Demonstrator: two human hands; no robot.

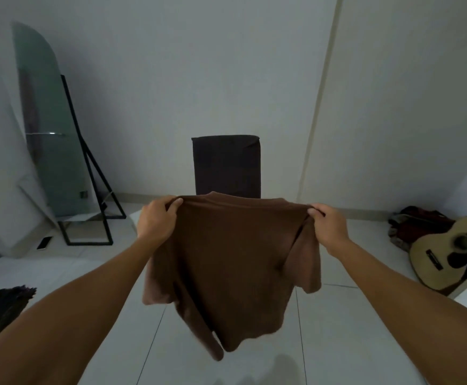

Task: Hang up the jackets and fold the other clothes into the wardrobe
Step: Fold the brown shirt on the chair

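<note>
While you look down from the head cam, you've got a brown t-shirt [226, 262] held up in mid-air w/ both arms stretched fwd. Your left hand [158, 219] has its grip curled tight on the shirt's left shoulder, thumb and fingers pinching the top hem; your right hand [328, 226] pinches the right shoulder the same way, fingers bunched on the cloth. Shirt hangs free below both hands, top edge pulled near straight between them, short sleeves drooping at each side, bottom hem dangling above the white tile floor [352, 343] and not touching it.

Places relative to the shirt: directly behind it, a dark fabric-covered chair back [226, 163] stands against the pale wall, its lower part hidden by the shirt's collar. Well to the left and farther back, a standing mirror [46, 134] on a black frame leans at the wall. Low to the left, near your left forearm, a dark heap of clothes [1, 309], partly cut off by the frame edge. Well to the right, an acoustic guitar [449, 257] lies tilted, w/ a reddish pile of clothes [418, 220] just behind it.
</note>
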